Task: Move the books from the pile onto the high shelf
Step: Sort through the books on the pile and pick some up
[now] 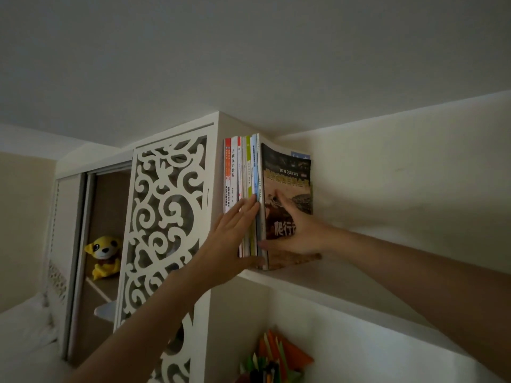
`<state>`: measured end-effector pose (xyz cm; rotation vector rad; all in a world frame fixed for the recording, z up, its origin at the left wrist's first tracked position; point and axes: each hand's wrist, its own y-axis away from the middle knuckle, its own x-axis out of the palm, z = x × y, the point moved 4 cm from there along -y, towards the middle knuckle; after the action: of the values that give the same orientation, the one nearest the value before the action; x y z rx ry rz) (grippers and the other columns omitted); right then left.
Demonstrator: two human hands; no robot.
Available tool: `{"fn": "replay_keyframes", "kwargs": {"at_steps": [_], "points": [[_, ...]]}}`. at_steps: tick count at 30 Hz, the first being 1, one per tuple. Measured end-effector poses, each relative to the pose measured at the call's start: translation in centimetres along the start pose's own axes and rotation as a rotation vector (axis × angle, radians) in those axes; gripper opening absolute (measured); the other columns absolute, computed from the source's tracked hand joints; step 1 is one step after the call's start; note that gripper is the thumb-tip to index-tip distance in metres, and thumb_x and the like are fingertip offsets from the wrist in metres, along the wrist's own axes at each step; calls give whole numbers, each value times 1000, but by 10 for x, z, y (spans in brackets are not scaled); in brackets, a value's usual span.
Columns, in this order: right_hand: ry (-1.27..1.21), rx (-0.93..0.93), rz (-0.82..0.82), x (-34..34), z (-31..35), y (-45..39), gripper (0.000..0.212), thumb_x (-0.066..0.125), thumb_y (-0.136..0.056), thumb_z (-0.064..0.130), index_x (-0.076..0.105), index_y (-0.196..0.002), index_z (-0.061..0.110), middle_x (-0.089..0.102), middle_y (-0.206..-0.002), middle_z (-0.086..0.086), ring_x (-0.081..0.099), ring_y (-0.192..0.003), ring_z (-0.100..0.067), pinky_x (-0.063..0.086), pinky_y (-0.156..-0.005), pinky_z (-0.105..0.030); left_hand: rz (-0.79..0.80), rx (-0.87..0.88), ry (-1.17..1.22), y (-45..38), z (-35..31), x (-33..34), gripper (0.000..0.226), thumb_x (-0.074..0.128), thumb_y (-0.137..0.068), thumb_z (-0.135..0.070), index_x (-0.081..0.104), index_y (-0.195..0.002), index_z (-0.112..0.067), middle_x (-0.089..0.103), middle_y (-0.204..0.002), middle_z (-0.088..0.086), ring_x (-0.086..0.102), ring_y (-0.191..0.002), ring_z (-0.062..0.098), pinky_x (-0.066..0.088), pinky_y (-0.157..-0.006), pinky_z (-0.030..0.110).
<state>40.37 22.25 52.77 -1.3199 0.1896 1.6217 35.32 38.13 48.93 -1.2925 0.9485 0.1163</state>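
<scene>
A row of books (243, 189) stands upright on the high shelf (318, 280) beside the carved white cabinet (168, 217). The left hand (235, 233) presses flat, fingers straight, against their spines; the right hand (298, 230) lies open on the reptile encyclopedia (287, 183) cover, thumb under its lower edge

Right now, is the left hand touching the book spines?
Touching. The head view shows the left hand with straight fingers laid flat against the spines of the upright books on the shelf, no gap visible.
</scene>
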Motion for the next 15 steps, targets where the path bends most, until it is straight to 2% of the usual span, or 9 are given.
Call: {"fn": "replay_keyframes", "kwargs": {"at_steps": [1, 3, 5, 6, 8, 10, 13, 15], "points": [[24, -11, -8, -3, 7, 10, 116, 77, -60, 64, 4, -149, 45, 41, -147, 8, 43, -132, -16, 40, -107, -36, -27, -38, 29, 6, -9, -4, 100, 70, -81, -34, -3, -150, -32, -2, -158, -13, -5, -147, 9, 13, -121, 45], [148, -63, -82, -18, 29, 41, 67, 72, -80, 41, 43, -140, 31, 56, -132, 5, 54, -117, -13, 43, -93, -24, -139, -94, 74, 26, -37, -15, 77, 67, -85, -27, 22, -148, -29, 33, -150, -4, 27, -140, 13, 27, -116, 39], [293, -148, -198, -36, 54, 92, 29, 67, -86, 27, 67, -115, 24, 68, -113, 4, 62, -93, -7, 46, -79, -18, -216, -70, 102, 52, -75, -25, 44, 62, -87, -26, 49, -129, -26, 61, -117, -7, 58, -107, 5, 50, -97, 31], [329, -199, -241, -43, 65, 126, 19, 68, -85, 25, 72, -104, 25, 71, -101, 7, 64, -82, -2, 49, -74, -14, -194, -50, 131, 65, -97, -26, 32, 60, -87, -26, 57, -118, -25, 65, -100, -11, 62, -89, 0, 55, -84, 25], [342, -235, -234, -51, 71, 203, 8, 70, -80, 26, 74, -85, 31, 69, -78, 18, 65, -70, 4, 46, -65, -2, -29, -17, 216, 92, -148, -17, 16, 61, -88, -28, 64, -104, -28, 67, -81, -15, 63, -72, -2, 55, -70, 19], [324, -136, -156, -46, 55, 284, 7, 67, -74, 31, 71, -76, 36, 65, -67, 24, 62, -66, 11, 42, -62, 2, 248, 43, 301, 118, -203, 16, 11, 63, -89, -32, 65, -99, -30, 70, -80, -14, 64, -71, -1, 53, -70, 20], [327, 191, 35, -18, -18, 410, 10, 69, -76, 31, 68, -78, 40, 64, -69, 25, 62, -65, 10, 44, -60, -1, 680, 191, 388, 170, -294, 94, 16, 61, -90, -35, 63, -105, -29, 71, -91, -11, 63, -76, 1, 51, -75, 20], [321, 472, 174, 7, -86, 507, 18, 73, -80, 28, 62, -82, 43, 67, -81, 19, 62, -67, 4, 43, -61, -4, 936, 247, 450, 212, -354, 154, 22, 59, -91, -36, 61, -112, -29, 69, -100, -11, 58, -84, 3, 46, -81, 20]]}}
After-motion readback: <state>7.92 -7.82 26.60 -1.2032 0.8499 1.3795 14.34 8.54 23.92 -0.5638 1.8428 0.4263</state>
